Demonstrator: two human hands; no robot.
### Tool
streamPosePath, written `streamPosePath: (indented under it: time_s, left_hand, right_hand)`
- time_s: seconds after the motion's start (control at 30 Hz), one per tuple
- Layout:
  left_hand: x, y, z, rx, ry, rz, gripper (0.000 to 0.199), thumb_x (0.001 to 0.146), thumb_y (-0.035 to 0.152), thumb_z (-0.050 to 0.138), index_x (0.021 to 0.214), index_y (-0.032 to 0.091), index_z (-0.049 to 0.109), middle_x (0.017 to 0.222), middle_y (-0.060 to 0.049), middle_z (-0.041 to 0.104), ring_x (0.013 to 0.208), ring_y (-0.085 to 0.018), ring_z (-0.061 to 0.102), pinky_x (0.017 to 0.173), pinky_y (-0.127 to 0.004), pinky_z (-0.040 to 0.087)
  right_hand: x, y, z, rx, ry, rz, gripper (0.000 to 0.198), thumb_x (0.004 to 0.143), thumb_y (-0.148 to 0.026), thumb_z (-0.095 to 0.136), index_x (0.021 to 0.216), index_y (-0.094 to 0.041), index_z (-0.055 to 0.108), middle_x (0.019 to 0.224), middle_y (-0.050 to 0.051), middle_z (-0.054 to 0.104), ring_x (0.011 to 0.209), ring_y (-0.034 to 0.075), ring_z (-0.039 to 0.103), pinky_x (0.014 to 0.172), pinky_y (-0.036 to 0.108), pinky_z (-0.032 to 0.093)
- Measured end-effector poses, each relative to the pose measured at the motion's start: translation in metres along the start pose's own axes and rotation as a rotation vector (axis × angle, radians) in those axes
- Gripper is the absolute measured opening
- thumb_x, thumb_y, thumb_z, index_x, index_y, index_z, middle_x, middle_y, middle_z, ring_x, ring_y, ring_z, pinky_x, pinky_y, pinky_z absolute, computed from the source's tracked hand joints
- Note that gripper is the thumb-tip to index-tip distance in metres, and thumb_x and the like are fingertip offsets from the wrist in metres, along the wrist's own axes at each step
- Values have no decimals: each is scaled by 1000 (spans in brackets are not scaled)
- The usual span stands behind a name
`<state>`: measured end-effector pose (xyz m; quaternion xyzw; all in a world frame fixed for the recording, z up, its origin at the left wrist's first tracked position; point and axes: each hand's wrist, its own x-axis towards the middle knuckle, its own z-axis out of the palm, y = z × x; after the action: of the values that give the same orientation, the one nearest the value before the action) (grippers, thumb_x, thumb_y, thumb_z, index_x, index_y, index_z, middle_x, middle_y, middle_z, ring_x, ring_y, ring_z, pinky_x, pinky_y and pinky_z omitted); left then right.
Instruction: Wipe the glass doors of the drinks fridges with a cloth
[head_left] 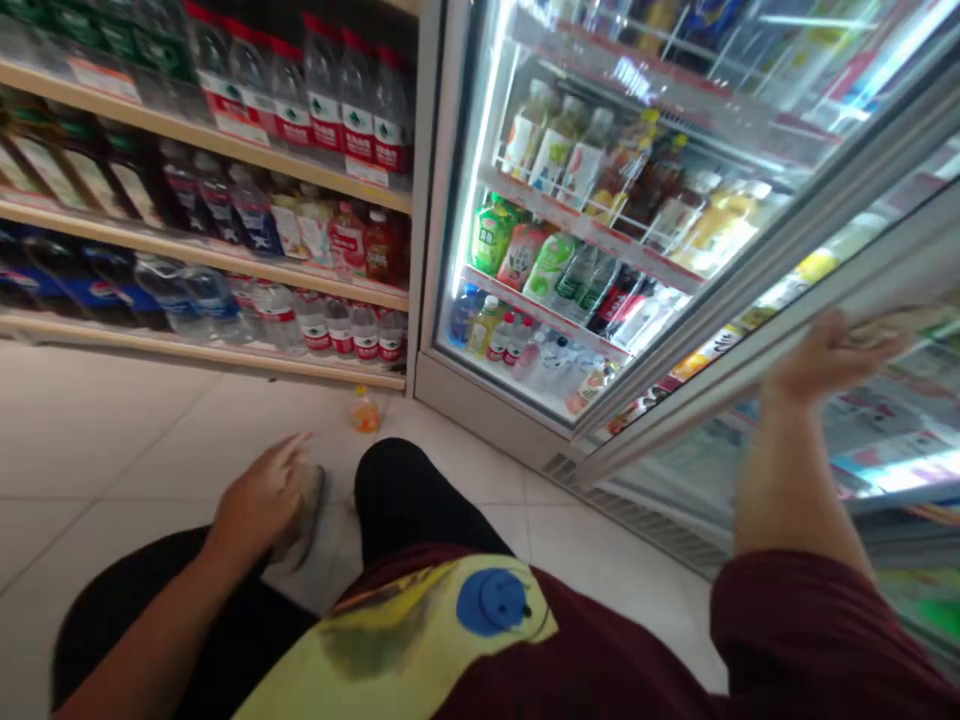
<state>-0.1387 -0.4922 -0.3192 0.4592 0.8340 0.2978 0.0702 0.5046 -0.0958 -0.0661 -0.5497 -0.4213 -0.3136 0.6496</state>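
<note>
My right hand [832, 362] is against the frame of the fridge's glass door [675, 420], on the right, with its fingers stretched along the glass. The door stands at an angle to the lit fridge [495, 420], whose shelves show through the opening. On the left, my left hand [259, 498] is held low over my shoe [313, 515], slightly blurred, fingers extended and nothing visible in them. Beyond it, a small orange drink bottle [365, 412] with an orange cap stands upright on the floor, apart from both hands.
Bottled drinks fill the wooden shelves [202, 245] on the left, including red-capped water bottles [326, 100]. Inside the fridge are rows of drinks, among them a green bottle [491, 237]. My black-trousered knee [397, 480] is bent near the tiled floor [105, 440].
</note>
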Motion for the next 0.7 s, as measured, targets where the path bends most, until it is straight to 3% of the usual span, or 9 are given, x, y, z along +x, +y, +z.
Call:
streamPosePath:
  time_s: [0.07, 0.13, 0.27, 0.53, 0.63, 0.7]
  left_hand:
    - [13, 28, 4, -46, -12, 144, 57, 97, 52, 29, 138, 22, 57, 140, 3, 66, 125, -17, 63, 110, -37, 49]
    - [20, 49, 6, -96, -21, 249, 58, 98, 52, 29, 138, 20, 57, 142, 1, 64, 127, -17, 62, 113, -38, 46]
    - [23, 61, 7, -143, -11, 291, 57, 96, 51, 31, 137, 22, 57, 142, 2, 65, 122, -17, 65, 112, -37, 48]
    - [4, 0, 16, -140, 18, 31, 47, 94, 57, 36, 130, 38, 60, 131, 12, 71, 114, -19, 71, 99, -33, 56]
    - [-3, -16, 17, -163, 14, -67, 47, 92, 58, 38, 130, 40, 59, 123, 11, 74, 109, -21, 74, 95, -35, 58]
    - [-6, -19, 16, -185, 1, -96, 49, 90, 58, 40, 130, 38, 61, 120, 8, 76, 108, -22, 74, 94, -34, 58]
  right_hand:
    - [-12, -27, -23, -15, 43, 97, 76, 91, -32, 66, 149, 9, 40, 151, 43, 38, 150, 39, 41, 119, 51, 38]
    - [-20, -54, -39, -1, -2, 150, 76, 91, -26, 62, 148, 15, 36, 149, 43, 41, 149, 37, 43, 120, 45, 39]
    - [-24, -90, -40, -78, -126, 193, 70, 91, -20, 58, 146, 16, 33, 142, 43, 47, 141, 38, 50, 113, 41, 41]
    - [-9, -105, -4, -388, -408, 78, 49, 98, -31, 57, 134, 1, 50, 110, 31, 69, 98, 32, 67, 79, 38, 44]
    - [3, -107, -11, -558, -558, -69, 55, 102, -42, 50, 135, 3, 50, 98, 29, 70, 85, 29, 66, 69, 38, 38]
    - [9, -112, -23, -666, -689, -262, 60, 105, -45, 38, 135, 7, 49, 96, 31, 69, 84, 28, 65, 67, 37, 35]
